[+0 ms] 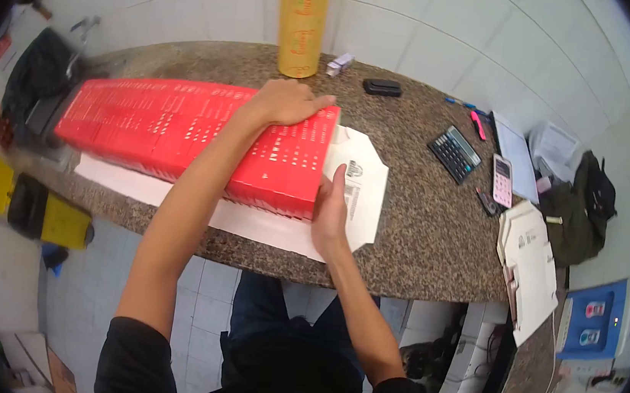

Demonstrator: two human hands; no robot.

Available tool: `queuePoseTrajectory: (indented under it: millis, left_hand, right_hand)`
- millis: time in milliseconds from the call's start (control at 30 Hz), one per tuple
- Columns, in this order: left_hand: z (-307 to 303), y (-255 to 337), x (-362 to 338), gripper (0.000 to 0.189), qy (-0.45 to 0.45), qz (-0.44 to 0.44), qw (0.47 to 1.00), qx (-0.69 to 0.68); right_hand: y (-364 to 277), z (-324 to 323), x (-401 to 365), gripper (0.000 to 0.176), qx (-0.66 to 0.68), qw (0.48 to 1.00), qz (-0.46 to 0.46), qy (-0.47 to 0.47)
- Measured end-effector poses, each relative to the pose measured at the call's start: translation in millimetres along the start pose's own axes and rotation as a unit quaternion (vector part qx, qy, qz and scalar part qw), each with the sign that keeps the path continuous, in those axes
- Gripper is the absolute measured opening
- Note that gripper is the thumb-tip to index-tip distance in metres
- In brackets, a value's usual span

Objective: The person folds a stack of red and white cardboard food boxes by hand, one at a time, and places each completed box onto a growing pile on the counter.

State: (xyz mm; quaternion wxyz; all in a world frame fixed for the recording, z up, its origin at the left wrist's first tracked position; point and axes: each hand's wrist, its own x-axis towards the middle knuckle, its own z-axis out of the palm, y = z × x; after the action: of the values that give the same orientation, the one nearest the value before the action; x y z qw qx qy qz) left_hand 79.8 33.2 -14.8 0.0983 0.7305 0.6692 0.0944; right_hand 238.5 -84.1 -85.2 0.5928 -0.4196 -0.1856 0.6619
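Observation:
A long row of flat red cartons [177,124], packed side by side, lies across the counter on a white cardboard sheet [366,183]. My left hand [288,103] is over the top of the row near its right end, with its fingers curled past the far edge and partly hidden. Against the right end of the row, my right hand [332,214] holds the cartons at the near corner. Its thumb points up and its other fingers are partly hidden by the end. The sheet sticks out beyond the row at the right and along the near side.
A yellow printed roll [302,22] stands by the wall, near a small box [340,64] and a black case [382,88]. To the right lie a calculator [454,154], a pink calculator-like device [502,181] and folded white cardboard [530,265]. A blue water dispenser [593,322] is farther right.

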Motion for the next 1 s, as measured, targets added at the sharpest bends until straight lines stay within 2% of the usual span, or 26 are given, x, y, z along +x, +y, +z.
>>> queuePoseTrajectory:
  millis: [33,67,133,200,267,300,333,400,467,500,567,600,667,700,733,767,800,833,900,933,1000]
  left_hand:
    - [3,-4,1,0.076,0.012,0.004,1.0,0.005]
    - [8,-8,6,0.078,0.024,0.016,1.0,0.008]
    - [1,-3,3,0.082,0.01,0.008,1.0,0.013]
    - [3,-2,7,0.084,0.003,0.005,1.0,-0.006]
    - [3,-1,9,0.085,0.011,0.0,1.0,-0.023]
    - [4,5,9,0.085,0.007,0.019,0.999,-0.025]
    - [1,7,6,0.085,0.002,-0.002,1.0,-0.021]
    - [-2,8,9,0.086,0.001,-0.024,1.0,-0.013]
    - [0,8,12,0.083,-0.003,-0.051,0.999,-0.01]
    - [2,6,13,0.083,-0.002,-0.049,0.999,-0.009]
    - [4,3,14,0.079,0.016,-0.046,0.999,-0.008]
    - [4,3,13,0.079,0.016,-0.043,0.999,-0.005]
    - [4,6,10,0.073,0.036,-0.03,0.999,-0.012]
    - [5,8,6,0.073,0.035,-0.027,0.999,-0.006]
    - [8,10,2,0.069,0.088,-0.006,0.996,-0.008]
    - [7,13,-1,0.064,0.141,0.016,0.99,-0.011]
    - [4,17,-5,0.064,0.142,0.02,0.99,-0.008]
    - [2,23,-11,0.06,0.166,0.033,0.985,0.01]
    - [0,28,-16,0.055,0.191,0.046,0.98,0.027]
    - [1,27,-16,0.051,0.216,0.068,0.973,0.053]
    - [3,32,-19,0.047,0.242,0.09,0.963,0.078]
  right_hand:
    - [-9,-31,19,0.066,-0.088,0.989,-0.012,-0.119]
    - [-23,-59,31,0.065,-0.178,0.957,-0.028,-0.228]
    - [-69,-103,29,0.043,-0.263,0.933,-0.19,-0.154]
    - [-128,-157,18,0.026,-0.439,0.843,-0.311,-0.011]
    - [-186,-229,13,0.02,-0.627,0.631,-0.443,0.11]
    - [-212,-265,7,0.019,-0.674,0.562,-0.452,0.162]
    - [-235,-296,1,0.019,-0.713,0.49,-0.459,0.204]
    - [-269,-351,-13,0.021,-0.769,0.409,-0.401,0.283]
    - [-293,-394,-28,0.026,-0.818,0.367,-0.325,0.301]
    - [-304,-401,-35,0.026,-0.816,0.368,-0.326,0.303]
    - [-323,-413,-46,0.025,-0.838,0.473,-0.177,0.206]
    - [-328,-420,-48,0.025,-0.836,0.476,-0.177,0.208]
    - [-337,-430,-46,0.021,-0.805,0.502,-0.256,0.183]
    - [-342,-430,-44,0.024,-0.822,0.475,-0.249,0.192]
    - [-349,-429,-42,0.024,-0.818,0.481,-0.247,0.195]
    - [-358,-427,-40,0.028,-0.803,0.53,-0.189,0.195]
    - [-365,-426,-36,0.032,-0.784,0.575,-0.13,0.193]
    - [-372,-435,-29,0.032,-0.782,0.577,-0.131,0.194]
    - [-385,-454,-19,0.049,-0.647,0.757,-0.064,0.073]
    - [-387,-459,-17,0.049,-0.647,0.756,-0.065,0.074]
    - [-388,-457,-15,0.055,-0.527,0.835,0.009,0.161]
